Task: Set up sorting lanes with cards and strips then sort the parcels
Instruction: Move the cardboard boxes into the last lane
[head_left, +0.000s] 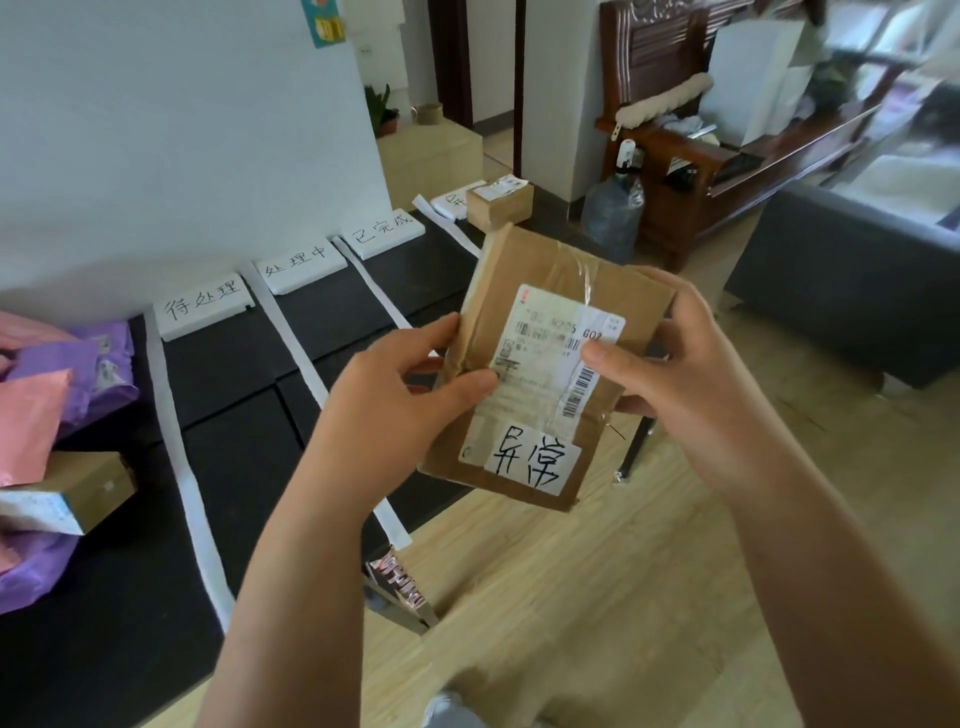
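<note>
Flat brown cardboard parcel (524, 260), gripped by curled fingers of left hand (395, 405) and right hand (691, 374), handwritten white label (532, 462) upturned, presumably for reading.

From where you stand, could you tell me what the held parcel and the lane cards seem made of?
The parcel: matte brown cardboard, by its creased edges; shiny clear tape crosses it. The lane cards: thick matte white slabs with handwritten ink, possibly foam board, judging by their visible edges.
</note>
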